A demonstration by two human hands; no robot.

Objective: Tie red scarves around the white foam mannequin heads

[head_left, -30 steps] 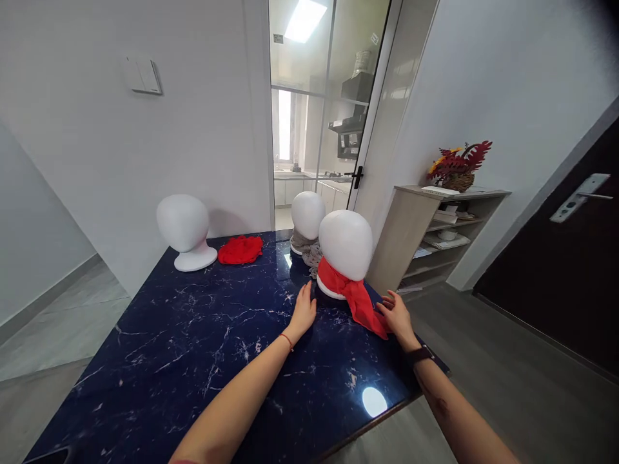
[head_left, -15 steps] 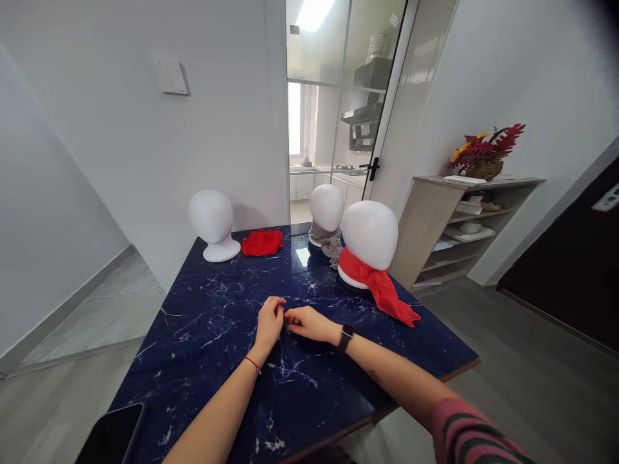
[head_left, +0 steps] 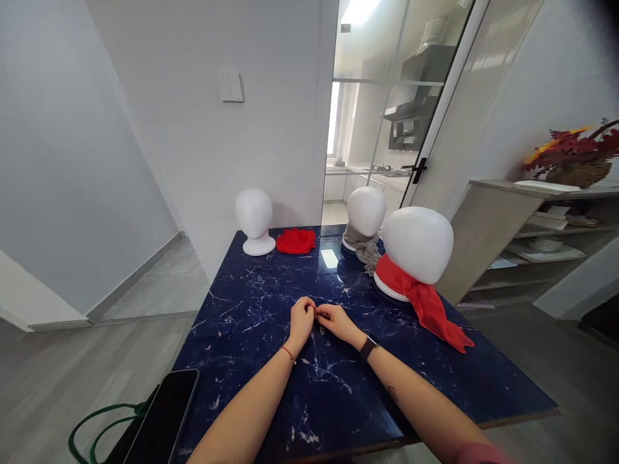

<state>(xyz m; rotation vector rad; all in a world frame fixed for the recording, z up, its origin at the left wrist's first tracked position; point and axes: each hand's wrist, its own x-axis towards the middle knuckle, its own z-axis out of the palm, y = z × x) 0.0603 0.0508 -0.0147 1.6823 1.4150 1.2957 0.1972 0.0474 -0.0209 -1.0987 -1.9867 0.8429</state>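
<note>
While the left grip point(head_left: 302, 317) and right grip point(head_left: 338, 324) meet at bent fingertips, whether grasping anything I cannot tell, the desk point(head_left: 242, 338) spreads either side toward its edges; beyond them rightward, a red scarf point(head_left: 431, 310) wraps a white head point(head_left: 418, 241); farther right, a basket point(head_left: 580, 173) holds red leaves point(head_left: 563, 151).

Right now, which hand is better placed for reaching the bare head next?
Probably the left hand: it is nearer the bare head, which stands to the left; the right hand is farther away.
</note>
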